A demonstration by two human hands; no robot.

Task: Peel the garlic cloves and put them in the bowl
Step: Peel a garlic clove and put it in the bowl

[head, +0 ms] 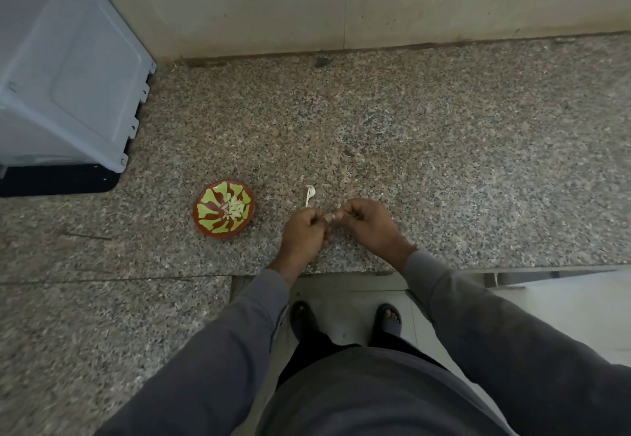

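The person stands at the counter (444, 148) with both hands brought together just above its near edge. The left hand (302, 235) and the right hand (370, 227) have their fingers curled, and the fingertips meet around something small between them — probably a garlic clove (330, 218), but it is too small to see clearly. The bowl (224, 208), red with a green pattern, stands on the counter to the left of the hands, with peeled cloves (234, 209) already inside. So the left hand is nearer to it. A bit of white skin (310, 193) lies just behind the hands. Both forearms reach forward, wrists bent slightly inward.
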